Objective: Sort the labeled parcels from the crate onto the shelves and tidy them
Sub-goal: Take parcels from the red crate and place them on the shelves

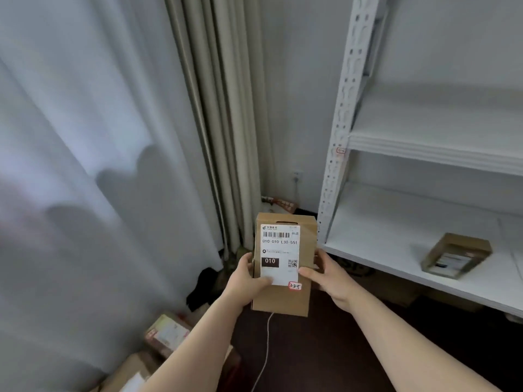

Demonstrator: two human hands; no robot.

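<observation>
I hold a brown cardboard parcel (284, 298) upright in front of me, in the air above the dark floor. Its white shipping label reads 010 and a small red-edged tag reads 3-3-5. My left hand (249, 274) grips its left edge, thumb on the label. My right hand (325, 274) grips its right edge, thumb on the label's corner. A white metal shelf rack (336, 154) stands to the right. One small brown parcel (455, 256) lies tilted on its lower shelf board. More labeled parcels (167, 335) lie at bottom left; no crate wall shows.
Pale sheer curtains (85, 165) fill the left, with beige drapes (226, 108) beside them. A white cable (264, 352) runs across the dark floor. A wall socket (296, 176) sits in the corner, with clutter on the floor beneath it. The upper shelf board (438, 154) holds nothing visible.
</observation>
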